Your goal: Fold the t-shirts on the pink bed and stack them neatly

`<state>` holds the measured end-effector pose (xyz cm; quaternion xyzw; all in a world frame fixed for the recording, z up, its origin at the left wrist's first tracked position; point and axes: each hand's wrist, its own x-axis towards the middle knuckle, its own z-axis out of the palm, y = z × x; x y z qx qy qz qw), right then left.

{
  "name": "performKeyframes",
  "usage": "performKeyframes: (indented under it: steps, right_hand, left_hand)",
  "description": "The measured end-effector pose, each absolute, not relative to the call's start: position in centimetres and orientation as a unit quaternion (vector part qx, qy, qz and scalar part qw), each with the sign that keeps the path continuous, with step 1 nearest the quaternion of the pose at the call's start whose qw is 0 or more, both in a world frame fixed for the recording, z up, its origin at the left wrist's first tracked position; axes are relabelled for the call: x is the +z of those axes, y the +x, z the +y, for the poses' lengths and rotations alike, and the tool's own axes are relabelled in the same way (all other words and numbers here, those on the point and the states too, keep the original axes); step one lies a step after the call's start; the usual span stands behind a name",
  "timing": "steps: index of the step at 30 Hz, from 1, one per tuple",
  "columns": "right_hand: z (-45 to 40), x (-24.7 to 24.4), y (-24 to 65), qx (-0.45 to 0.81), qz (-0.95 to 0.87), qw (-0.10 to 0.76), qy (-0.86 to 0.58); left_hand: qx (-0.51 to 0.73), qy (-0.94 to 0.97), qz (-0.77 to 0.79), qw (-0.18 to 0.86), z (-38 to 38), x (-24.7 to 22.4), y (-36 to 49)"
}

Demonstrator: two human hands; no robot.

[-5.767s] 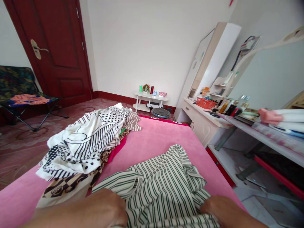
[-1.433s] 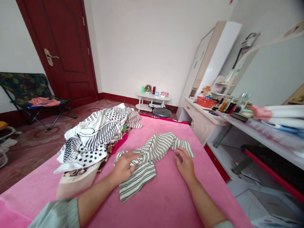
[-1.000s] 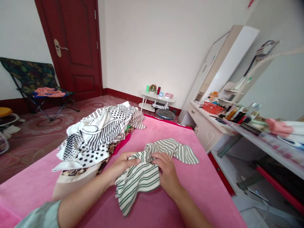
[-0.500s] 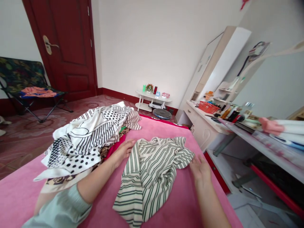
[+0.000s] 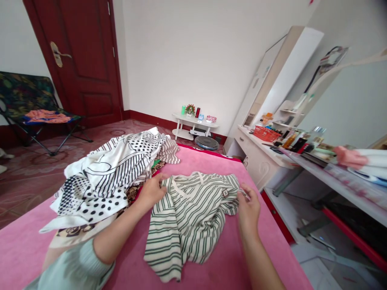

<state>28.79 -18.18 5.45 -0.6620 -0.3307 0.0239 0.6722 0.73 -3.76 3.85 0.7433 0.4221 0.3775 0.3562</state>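
A cream shirt with dark green stripes (image 5: 193, 217) lies rumpled on a pink bedcover (image 5: 208, 161), its neckline away from me. My left hand (image 5: 155, 188) pinches the shirt at its upper left shoulder. On the other side, my right hand (image 5: 248, 207) has its fingers closed on the right sleeve. A small label (image 5: 225, 193) shows on the shirt near that sleeve. Just left of my left forearm is a heap of clothes, with a white garment with black dots and stripes (image 5: 111, 169) on top.
On the right stand a white dressing table (image 5: 256, 147) with a red basket (image 5: 266, 133) and several bottles, and a mirror (image 5: 356, 108). A low white table (image 5: 195, 120) is by the far wall. A folding chair (image 5: 27, 96) holds orange clothing (image 5: 48, 116) near the red door (image 5: 81, 60).
Both hands, open beside the shirt before, have closed on its upper corners. The right sleeve has been drawn up and gathered, and the shirt's lower end has shifted slightly.
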Motion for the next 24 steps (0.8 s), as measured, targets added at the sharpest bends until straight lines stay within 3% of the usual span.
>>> performKeyframes:
  steps: [4, 7, 11, 16, 19, 24]
  right_hand:
    - [-18.7, 8.4, 24.0, 0.313, -0.409, 0.578, -0.632]
    - [-19.7, 9.9, 20.4, 0.519, -0.424, 0.502, -0.547]
    - [-20.8, 10.8, 17.4, 0.549, -0.372, 0.591, -0.459]
    - [-21.2, 12.0, 16.5, 0.519, -0.236, 0.655, -0.496]
    - [-22.6, 13.6, 16.3, 0.560, -0.238, 0.598, -0.522]
    - [-26.7, 14.6, 16.2, 0.684, -0.306, 0.394, -0.532]
  left_hand:
    - [0.443, 0.652, 0.291, 0.542, -6.3, 7.9, 1.5]
    - [0.391, 0.709, 0.212, 0.547, -10.7, 10.4, 2.7]
    - [0.311, 0.793, 0.155, 0.500, -14.6, 11.7, 3.5]
    - [0.446, 0.731, 0.237, 0.458, -10.9, 10.6, 2.5]
    - [0.471, 0.742, 0.284, 0.382, -7.3, 8.4, 1.7]
    - [0.325, 0.840, 0.241, 0.361, -6.9, 5.8, 2.2]
